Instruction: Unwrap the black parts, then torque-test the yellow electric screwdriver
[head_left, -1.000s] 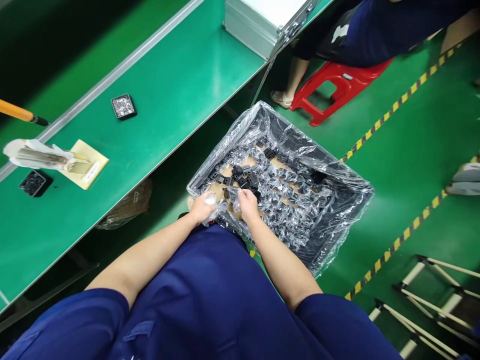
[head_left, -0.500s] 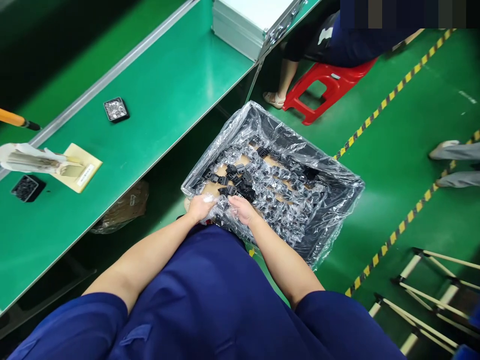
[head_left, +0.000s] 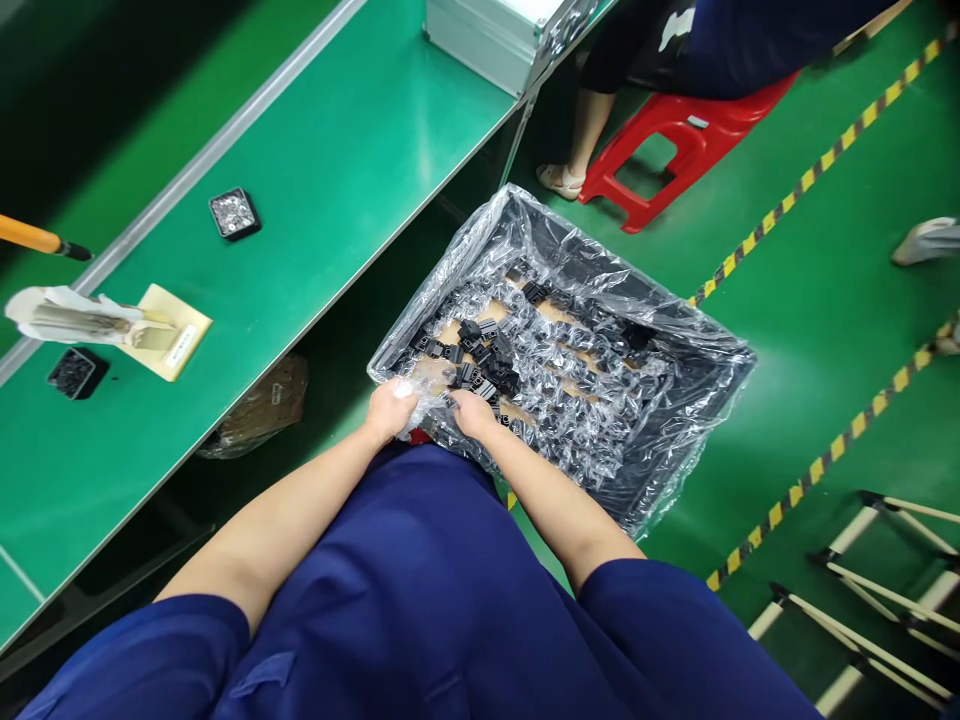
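**Both hands at the near corner of the lined crate**

The green workbench (head_left: 322, 190) runs along my left, with an aluminium case (head_left: 491, 35) at its far end. On the floor in front of me sits the black crate (head_left: 697, 395), lined with clear film that spills over its rim. A sheet of bubble wrap (head_left: 570, 390) covers cardboard on the crate's bottom. Beyond the crate, another person sits on a red stool (head_left: 679, 135).

My left hand (head_left: 388, 408) is clenched round a bunched edge of the bubble wrap at the crate's near corner. My right hand (head_left: 472, 412) lies just beside it, palm down, with its fingers curled into the same wrap. I cannot tell whether it truly pinches the wrap.

A cluster of small black parts (head_left: 480, 352) lies on the wrap, just beyond my right fingertips. On the bench, a yellow card (head_left: 171, 332) lies well apart from a small tray of silvery pieces (head_left: 234, 213).
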